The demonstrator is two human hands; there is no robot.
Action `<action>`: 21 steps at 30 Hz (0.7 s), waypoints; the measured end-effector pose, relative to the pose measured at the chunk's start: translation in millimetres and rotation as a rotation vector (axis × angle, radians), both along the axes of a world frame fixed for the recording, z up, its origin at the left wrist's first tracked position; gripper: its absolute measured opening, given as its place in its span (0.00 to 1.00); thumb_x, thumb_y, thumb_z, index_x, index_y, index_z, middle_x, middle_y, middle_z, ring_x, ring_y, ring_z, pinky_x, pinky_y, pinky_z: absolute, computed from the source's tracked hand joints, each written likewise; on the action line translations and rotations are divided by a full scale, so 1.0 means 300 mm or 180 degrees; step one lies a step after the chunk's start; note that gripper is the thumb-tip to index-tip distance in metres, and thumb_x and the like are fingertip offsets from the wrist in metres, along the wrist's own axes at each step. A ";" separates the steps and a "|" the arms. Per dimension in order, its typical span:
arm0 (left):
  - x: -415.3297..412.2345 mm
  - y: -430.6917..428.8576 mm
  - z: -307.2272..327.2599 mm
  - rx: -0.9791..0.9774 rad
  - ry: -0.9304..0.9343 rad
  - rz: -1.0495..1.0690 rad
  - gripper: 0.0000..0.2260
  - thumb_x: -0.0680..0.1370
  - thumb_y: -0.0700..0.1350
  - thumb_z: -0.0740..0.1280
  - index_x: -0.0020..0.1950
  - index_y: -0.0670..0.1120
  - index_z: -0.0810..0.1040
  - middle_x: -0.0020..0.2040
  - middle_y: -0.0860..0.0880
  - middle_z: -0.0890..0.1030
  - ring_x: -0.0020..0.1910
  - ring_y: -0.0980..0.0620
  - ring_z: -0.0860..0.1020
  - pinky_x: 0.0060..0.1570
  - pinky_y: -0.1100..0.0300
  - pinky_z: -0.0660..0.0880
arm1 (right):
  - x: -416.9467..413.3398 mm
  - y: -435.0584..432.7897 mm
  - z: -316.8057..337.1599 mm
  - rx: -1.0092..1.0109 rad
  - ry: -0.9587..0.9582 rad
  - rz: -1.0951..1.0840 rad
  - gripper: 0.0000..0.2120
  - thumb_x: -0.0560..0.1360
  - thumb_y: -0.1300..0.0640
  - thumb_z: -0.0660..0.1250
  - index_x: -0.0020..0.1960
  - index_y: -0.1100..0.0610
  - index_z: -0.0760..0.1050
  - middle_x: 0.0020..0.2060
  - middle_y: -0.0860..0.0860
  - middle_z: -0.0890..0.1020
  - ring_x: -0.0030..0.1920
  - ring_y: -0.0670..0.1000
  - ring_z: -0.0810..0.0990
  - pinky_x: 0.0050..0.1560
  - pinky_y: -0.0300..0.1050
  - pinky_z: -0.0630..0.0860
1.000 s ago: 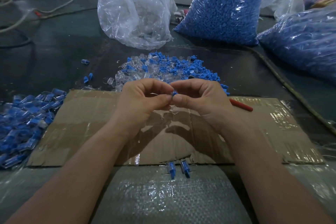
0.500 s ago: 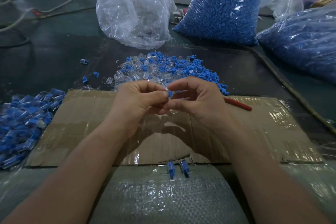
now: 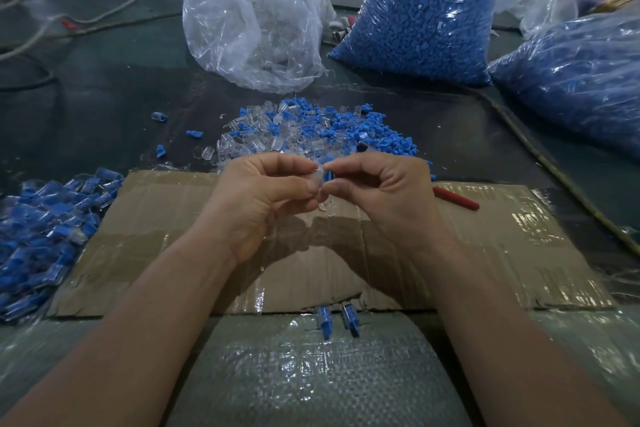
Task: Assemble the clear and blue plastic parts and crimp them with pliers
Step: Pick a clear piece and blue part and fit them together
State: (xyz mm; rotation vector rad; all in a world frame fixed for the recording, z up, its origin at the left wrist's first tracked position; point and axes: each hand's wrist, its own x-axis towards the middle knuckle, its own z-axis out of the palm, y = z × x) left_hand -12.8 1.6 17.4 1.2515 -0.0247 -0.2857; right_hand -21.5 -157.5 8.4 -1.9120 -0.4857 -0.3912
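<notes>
Left of the cardboard sheet [image 3: 485, 253], assembled blue pieces [image 3: 45, 236] lie heaped on the dark table [image 3: 104, 97]. Over the cardboard, the left hand [image 3: 263, 204] pinches a clear part [image 3: 320, 178] and the right hand [image 3: 384, 198] pinches a blue part [image 3: 329, 173], the two touching. A red tool handle [image 3: 457, 198] lies on the cardboard's right side; bulging bags of blue parts [image 3: 422, 10] stand beyond.

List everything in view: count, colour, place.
Clear plastic bag of clear parts: one, transparent, far centre.
Bags of blue plastic parts: two, blue, far right.
Loose pile of mixed parts: one, clear and blue, beyond cardboard.
Heap of joined pieces: one, blue-clear, left.
Taped cardboard sheet: one, brown, under hands.
Red tool handle: one, red, on cardboard.
Stray joined pieces: two, blue-clear, cardboard's near edge.
Left hand: pinches clear plastic part.
Right hand: pinches blue plastic part.
</notes>
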 end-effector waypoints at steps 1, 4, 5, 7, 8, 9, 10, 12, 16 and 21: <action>0.000 0.001 0.000 -0.0005 0.0005 -0.0015 0.11 0.58 0.33 0.70 0.39 0.37 0.78 0.32 0.45 0.82 0.30 0.50 0.81 0.29 0.66 0.76 | -0.001 0.001 0.000 -0.0043 -0.0073 -0.0018 0.15 0.65 0.64 0.73 0.51 0.55 0.78 0.37 0.39 0.80 0.39 0.36 0.80 0.42 0.29 0.75; 0.001 0.004 -0.002 -0.0006 0.0041 -0.0103 0.09 0.59 0.35 0.70 0.38 0.38 0.79 0.32 0.43 0.82 0.30 0.49 0.81 0.28 0.65 0.77 | -0.003 0.003 0.000 -0.0191 -0.0263 -0.0104 0.15 0.66 0.62 0.73 0.52 0.57 0.78 0.38 0.39 0.79 0.40 0.35 0.79 0.43 0.28 0.75; 0.001 0.004 -0.003 0.0038 0.0050 -0.0145 0.09 0.59 0.36 0.70 0.38 0.39 0.79 0.32 0.42 0.82 0.30 0.48 0.81 0.27 0.64 0.77 | -0.003 0.003 -0.001 -0.0235 -0.0288 -0.0129 0.14 0.66 0.61 0.73 0.51 0.58 0.79 0.38 0.39 0.78 0.40 0.35 0.79 0.43 0.28 0.75; 0.002 0.003 -0.005 0.0146 0.0044 -0.0210 0.09 0.59 0.37 0.71 0.37 0.40 0.79 0.33 0.42 0.82 0.30 0.48 0.81 0.27 0.64 0.76 | -0.001 0.003 -0.005 -0.0292 -0.0327 -0.0149 0.13 0.66 0.62 0.73 0.51 0.60 0.80 0.39 0.38 0.78 0.40 0.35 0.79 0.43 0.28 0.74; 0.002 0.002 -0.007 0.0171 0.0024 -0.0216 0.08 0.59 0.37 0.71 0.37 0.40 0.80 0.32 0.42 0.82 0.30 0.48 0.81 0.27 0.64 0.76 | 0.001 0.002 -0.007 -0.0305 -0.0343 -0.0149 0.13 0.66 0.63 0.73 0.50 0.61 0.80 0.39 0.38 0.78 0.40 0.35 0.79 0.43 0.28 0.74; 0.003 0.001 -0.008 0.0174 -0.0002 -0.0206 0.07 0.59 0.37 0.71 0.36 0.41 0.80 0.32 0.42 0.82 0.29 0.49 0.81 0.27 0.64 0.76 | 0.003 0.000 -0.009 -0.0312 -0.0353 -0.0148 0.13 0.66 0.64 0.73 0.50 0.61 0.80 0.39 0.37 0.78 0.40 0.35 0.79 0.43 0.28 0.74; 0.003 0.001 -0.010 0.0169 -0.0029 -0.0185 0.05 0.60 0.36 0.71 0.35 0.41 0.80 0.32 0.42 0.82 0.29 0.49 0.81 0.27 0.65 0.76 | 0.005 -0.002 -0.011 -0.0322 -0.0362 -0.0145 0.13 0.66 0.65 0.73 0.51 0.61 0.80 0.39 0.37 0.78 0.40 0.34 0.79 0.43 0.28 0.74; 0.004 -0.001 -0.013 0.0156 -0.0054 -0.0143 0.04 0.60 0.36 0.70 0.33 0.41 0.81 0.31 0.42 0.82 0.28 0.50 0.81 0.27 0.65 0.76 | 0.009 -0.003 -0.015 -0.0366 -0.0387 -0.0151 0.13 0.66 0.66 0.73 0.50 0.61 0.80 0.39 0.39 0.78 0.40 0.35 0.79 0.43 0.28 0.74; 0.005 -0.003 -0.013 0.0119 -0.0059 -0.0116 0.05 0.60 0.35 0.70 0.35 0.39 0.80 0.31 0.41 0.81 0.28 0.50 0.81 0.27 0.66 0.76 | 0.016 -0.005 -0.020 -0.0412 -0.0481 -0.0195 0.12 0.66 0.66 0.73 0.50 0.62 0.81 0.40 0.42 0.79 0.40 0.37 0.79 0.43 0.29 0.75; 0.007 -0.001 -0.011 0.0051 -0.0070 -0.0149 0.07 0.58 0.33 0.70 0.34 0.39 0.81 0.31 0.41 0.81 0.29 0.48 0.81 0.28 0.65 0.77 | 0.015 -0.011 -0.016 -0.0491 -0.0488 -0.0227 0.12 0.67 0.65 0.72 0.51 0.62 0.80 0.40 0.40 0.78 0.39 0.33 0.78 0.43 0.27 0.74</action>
